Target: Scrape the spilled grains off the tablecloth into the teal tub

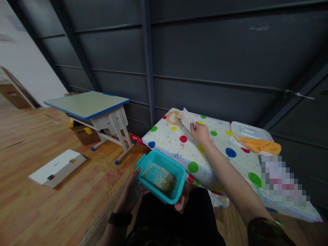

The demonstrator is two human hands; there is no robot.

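My left hand (133,188) grips the left rim of a teal plastic basin (180,184), which I hold tilted above my lap, just off the table's front edge. Yellowish grains (166,182) and pale powder lie on its bottom, thickest towards the near right. Over the table, my right hand (199,132) is closed on the end of a white flat plastic piece with ridges or slots (188,118); its exact kind is unclear. The piece stands on edge against a spread of tan grains (174,118) at the table's far left corner.
A balloon-print cloth covers the table (166,140). At its right are a clear plastic lid or tray (248,129), an orange cloth (261,146) and a blurred-out item (282,181). A school desk (87,104) and white box (57,167) stand left; a dark panelled wall (205,61) rises behind.
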